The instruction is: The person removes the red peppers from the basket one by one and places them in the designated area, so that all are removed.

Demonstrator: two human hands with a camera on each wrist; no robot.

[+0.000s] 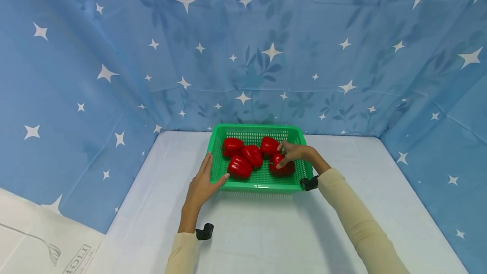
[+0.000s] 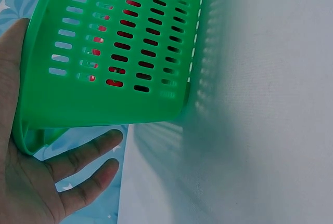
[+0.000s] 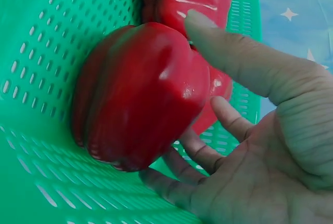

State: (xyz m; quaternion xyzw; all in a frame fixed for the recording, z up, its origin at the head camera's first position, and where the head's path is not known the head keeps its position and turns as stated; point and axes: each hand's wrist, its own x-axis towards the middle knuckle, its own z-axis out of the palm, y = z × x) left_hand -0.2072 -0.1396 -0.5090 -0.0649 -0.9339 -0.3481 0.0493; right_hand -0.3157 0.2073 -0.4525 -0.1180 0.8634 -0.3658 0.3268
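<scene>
A green perforated plastic basket (image 1: 258,187) holds several shiny red bell peppers (image 1: 240,167). In the head view my left hand (image 1: 201,185) is at the basket's front left corner, its fingers straight along the side and its thumb near the front rim. The left wrist view shows that palm against the basket rim, with two fingers extended past the corner. My right hand (image 1: 294,152) reaches into the right half of the basket. Its thumb and fingers are spread around the front right bell pepper (image 3: 140,94), fingertips right at its side, without closing round it.
The basket stands on a white-covered table (image 1: 251,231), toward the back edge. A blue curtain (image 1: 243,54) with white stars hangs behind and along both sides. Black wrist devices (image 1: 204,231) are worn on both arms. Printed pale material (image 1: 42,236) lies at the lower left.
</scene>
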